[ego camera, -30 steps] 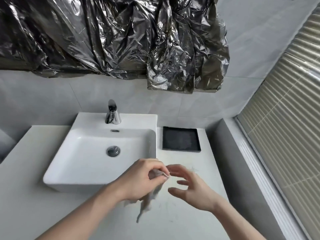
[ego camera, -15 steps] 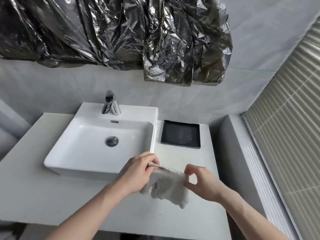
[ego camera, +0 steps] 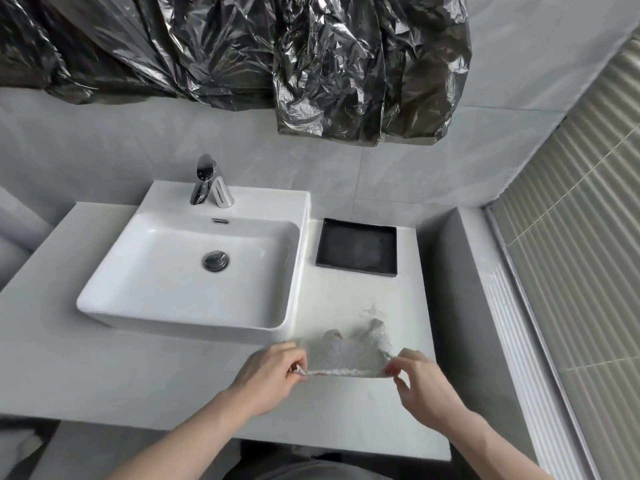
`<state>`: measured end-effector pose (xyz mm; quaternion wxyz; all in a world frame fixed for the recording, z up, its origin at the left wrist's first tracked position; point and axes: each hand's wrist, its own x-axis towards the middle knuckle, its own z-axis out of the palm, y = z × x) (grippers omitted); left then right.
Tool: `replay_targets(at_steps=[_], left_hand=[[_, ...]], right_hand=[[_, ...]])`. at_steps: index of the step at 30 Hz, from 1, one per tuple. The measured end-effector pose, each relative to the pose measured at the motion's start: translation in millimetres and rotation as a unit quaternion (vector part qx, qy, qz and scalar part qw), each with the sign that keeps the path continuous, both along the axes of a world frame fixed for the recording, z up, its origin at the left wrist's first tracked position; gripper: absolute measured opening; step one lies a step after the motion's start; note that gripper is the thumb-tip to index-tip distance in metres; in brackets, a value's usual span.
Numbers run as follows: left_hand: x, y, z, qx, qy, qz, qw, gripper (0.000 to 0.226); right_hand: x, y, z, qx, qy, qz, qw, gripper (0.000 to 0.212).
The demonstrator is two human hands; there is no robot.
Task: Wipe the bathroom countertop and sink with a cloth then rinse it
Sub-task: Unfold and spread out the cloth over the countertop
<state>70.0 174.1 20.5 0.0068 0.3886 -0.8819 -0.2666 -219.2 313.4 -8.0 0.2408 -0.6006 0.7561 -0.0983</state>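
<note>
Just one view here, a wide-angle head cam looking forward and down from the person's own standpoint at the front edge of the surface [ego camera: 104,358]; it sits close, so both forearms come up from the bottom of the frame; the sink [ego camera: 194,271] is a bit left of centre, the black tray [ego camera: 356,247] to its right, the tiled wall straight ahead, crinkled foil [ego camera: 242,46] across the top; blinds [ego camera: 571,237] run down the right side, lines bending at the edges; no second view to overlap with.
</note>
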Motion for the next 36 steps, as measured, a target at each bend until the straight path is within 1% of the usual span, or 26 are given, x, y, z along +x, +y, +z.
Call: replay_targets(at_steps=[3, 5, 8, 12, 16, 19, 22, 23, 25, 27, 29, 31, 32, 34, 36], left_hand=[[4.9, 23.8, -38.2, 0.047, -0.061, -0.015, 0.997, 0.012], [7.2, 34.8, -55.8, 0.074, -0.095, -0.021, 0.993, 0.014], [8.6, 42.1, -69.4, 0.099, -0.109, -0.001, 0.989, 0.017], [3.7, 35.8, -78.7, 0.099, -0.102, 0.050, 0.989, 0.018], [-1.7, 20.6, -88.2, 0.093, -0.131, 0.087, 0.983, 0.020], [-4.0, 13.0, -92.6, 0.103, -0.171, 0.096, 0.975, 0.021], [-3.5, 14.4, -99.3, 0.077, -0.217, 0.075, 0.970, 0.036], [-4.2, 17.4, -100.4, 0.062, -0.215, 0.061, 0.973, 0.038], [-7.0, 27.6, -101.7, 0.055, -0.181, 0.021, 0.982, 0.040], [-9.0, 40.4, -104.5, 0.090, -0.163, -0.016, 0.982, 0.047], [-7.1, 50.4, -109.6, 0.143, -0.190, -0.032, 0.971, 0.053], [-4.3, 55.1, -114.4, 0.163, -0.210, -0.034, 0.964, 0.058], [-3.5, 55.5, -115.6, 0.165, -0.212, -0.035, 0.963, 0.059], [-2.7, 54.6, -113.2, 0.174, -0.202, -0.035, 0.963, 0.061], [-0.5, 53.2, -110.3, 0.184, -0.175, -0.018, 0.967, 0.062]], right_hand=[[12.4, 26.4, -38.5, 0.094, -0.012, 0.001, 0.995, 0.025], [17.7, 40.6, -57.1, 0.119, -0.007, 0.000, 0.993, 0.019], [16.8, 52.5, -70.4, 0.127, -0.001, -0.009, 0.992, 0.013], [6.5, 36.0, -70.4, 0.110, -0.006, -0.039, 0.993, 0.013], [1.5, -2.8, -72.9, 0.092, 0.016, -0.055, 0.994, 0.022], [3.0, -27.5, -77.6, 0.094, 0.057, -0.043, 0.993, 0.031], [6.2, -39.2, -81.7, 0.115, 0.071, -0.068, 0.988, 0.036], [8.8, -38.3, -83.0, 0.123, 0.060, -0.090, 0.986, 0.039], [14.1, -30.7, -88.3, 0.138, 0.024, -0.159, 0.977, 0.044], [18.2, -20.4, -93.8, 0.156, -0.009, -0.228, 0.961, 0.050], [19.2, -9.4, -104.0, 0.172, -0.020, -0.257, 0.951, 0.053], [20.7, -1.9, -110.9, 0.177, -0.055, -0.283, 0.941, 0.053], [21.7, -1.5, -110.6, 0.178, -0.087, -0.310, 0.930, 0.050], [23.0, -6.4, -105.4, 0.190, -0.126, -0.346, 0.910, 0.036], [25.6, -14.4, -95.8, 0.188, -0.148, -0.353, 0.905, 0.025]])
